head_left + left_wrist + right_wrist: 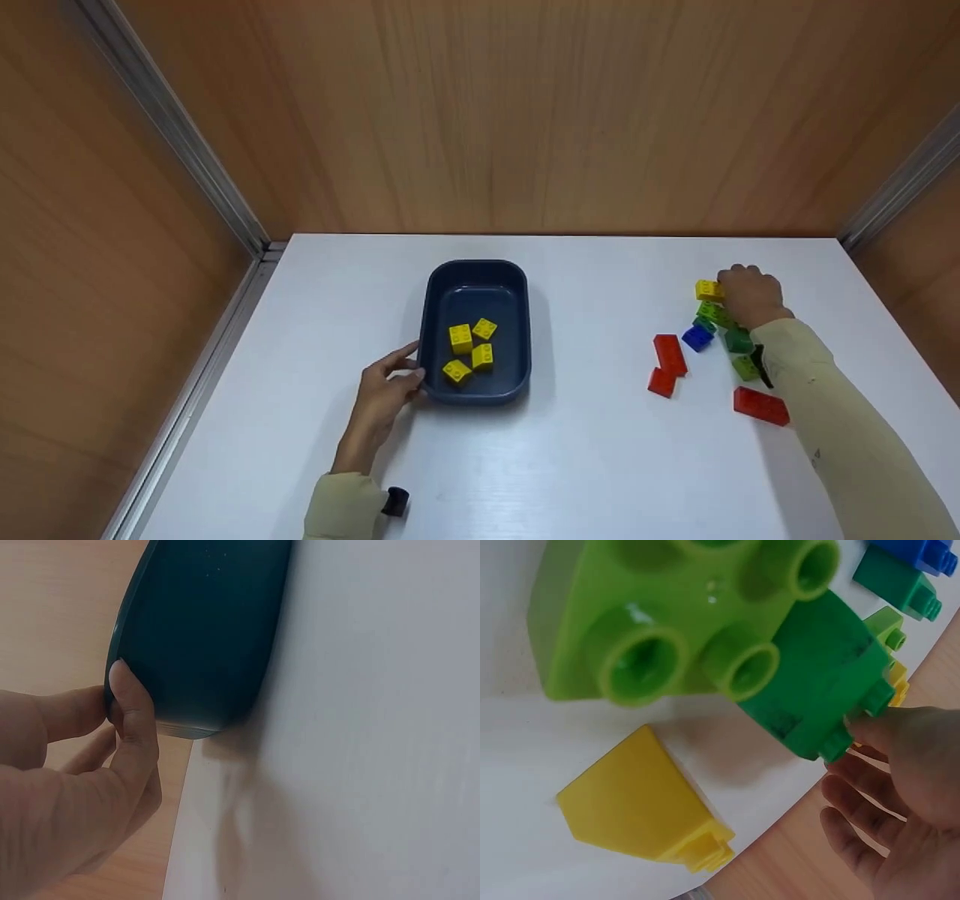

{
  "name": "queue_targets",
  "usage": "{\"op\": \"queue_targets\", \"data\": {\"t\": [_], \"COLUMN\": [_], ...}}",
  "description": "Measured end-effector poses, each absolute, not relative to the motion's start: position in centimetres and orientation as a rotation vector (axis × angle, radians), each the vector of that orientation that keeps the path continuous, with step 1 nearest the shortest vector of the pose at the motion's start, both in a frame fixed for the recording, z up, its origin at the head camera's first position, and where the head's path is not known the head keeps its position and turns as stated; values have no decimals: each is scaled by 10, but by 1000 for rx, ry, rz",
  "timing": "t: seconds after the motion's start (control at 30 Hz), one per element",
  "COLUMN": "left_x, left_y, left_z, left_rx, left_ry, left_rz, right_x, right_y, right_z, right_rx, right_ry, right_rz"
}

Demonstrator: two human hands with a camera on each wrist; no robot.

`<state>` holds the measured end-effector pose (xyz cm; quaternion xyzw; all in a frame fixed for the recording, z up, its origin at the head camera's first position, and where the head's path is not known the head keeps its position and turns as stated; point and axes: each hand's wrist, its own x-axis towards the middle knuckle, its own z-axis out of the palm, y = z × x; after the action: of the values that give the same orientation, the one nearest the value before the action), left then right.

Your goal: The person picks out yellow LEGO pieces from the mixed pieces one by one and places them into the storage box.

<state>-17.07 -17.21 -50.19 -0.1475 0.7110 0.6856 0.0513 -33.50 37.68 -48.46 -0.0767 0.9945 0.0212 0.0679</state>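
Note:
A dark blue tray (474, 397) holds several yellow bricks (460, 339) on the white table. My left hand (384, 397) pinches its near left corner, the thumb (129, 690) over the outer wall. At the far right, my right hand (752, 296) has its fingers curled at the right end of a yellow brick (708, 290); their contact is partly hidden. In the right wrist view, a dark green brick (821, 675) stands in front of the fingertips. A second yellow brick (641, 802) lies near it; the forearm covers it in the head view.
Below the right hand lie light green bricks (711, 311), a blue brick (697, 337) and red bricks (670, 355). Another red brick (760, 406) lies beside the right sleeve. A wooden panel (487, 120) rises behind the table, with metal-framed panels at both sides.

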Motion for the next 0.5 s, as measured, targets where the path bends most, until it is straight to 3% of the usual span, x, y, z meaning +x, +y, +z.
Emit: {"op": "queue_targets", "data": {"t": [0.5], "left_x": [-171], "left_y": [-178], "left_z": [-504], "left_rx": [-470], "left_ry": [2164], "left_rz": [2081], "right_x": [-338], "right_y": [354], "right_z": [-476], "right_rx": [-298], "right_ry": [3102], "right_rz": [64]}}
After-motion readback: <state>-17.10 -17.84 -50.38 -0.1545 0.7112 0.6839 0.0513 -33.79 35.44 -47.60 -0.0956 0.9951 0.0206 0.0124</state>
